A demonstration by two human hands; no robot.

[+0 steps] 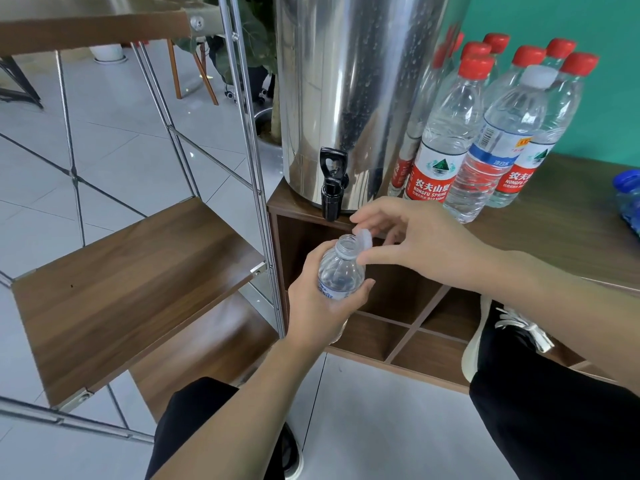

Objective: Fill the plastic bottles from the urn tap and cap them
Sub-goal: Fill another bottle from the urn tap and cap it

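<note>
1. The steel urn (pixel 349 98) stands on the wooden cabinet (pixel 571 216) at twelve o'clock in the view. Its black tap (pixel 331 188) hangs over the cabinet's front edge, and no stream shows from it.
2. At two o'clock from the tap stands a cluster of capped bottles (pixel 446 133): most wear red caps, and one with a blue label (pixel 498 140) has a white cap. They look full and closed, so I judge that a good part of the task is done.
3. The left hand (pixel 322 306) is wrapped round the body of the open bottle (pixel 341 268) and holds it upright at six o'clock of the tap, just below it.
4. The right hand (pixel 412 237) pinches a whitish cap (pixel 364 239) between thumb and fingertips at the bottle's mouth, at about two o'clock of the opening and tilted.
5. How full this bottle is I cannot tell. If filled, it needs only capping; if not, filling comes first.
</note>
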